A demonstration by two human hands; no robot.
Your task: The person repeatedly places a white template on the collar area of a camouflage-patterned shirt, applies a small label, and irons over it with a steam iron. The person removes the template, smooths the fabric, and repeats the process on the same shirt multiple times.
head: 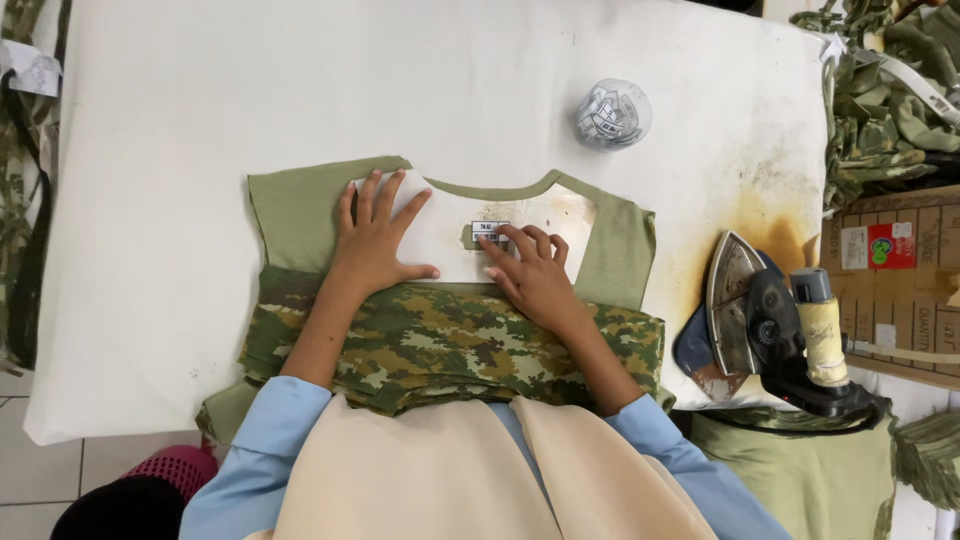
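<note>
A green shirt piece with a camouflage lower part lies on the white padded table. A white template card sits inside its neckline. My left hand lies flat, fingers spread, on the card's left side. My right hand rests on the card, its fingertips pressing a small printed label near the collar.
An iron stands on its heel at the table's right edge beside a scorched patch. A clear bag of labels lies at the back. Camouflage fabric and cardboard boxes crowd the right side.
</note>
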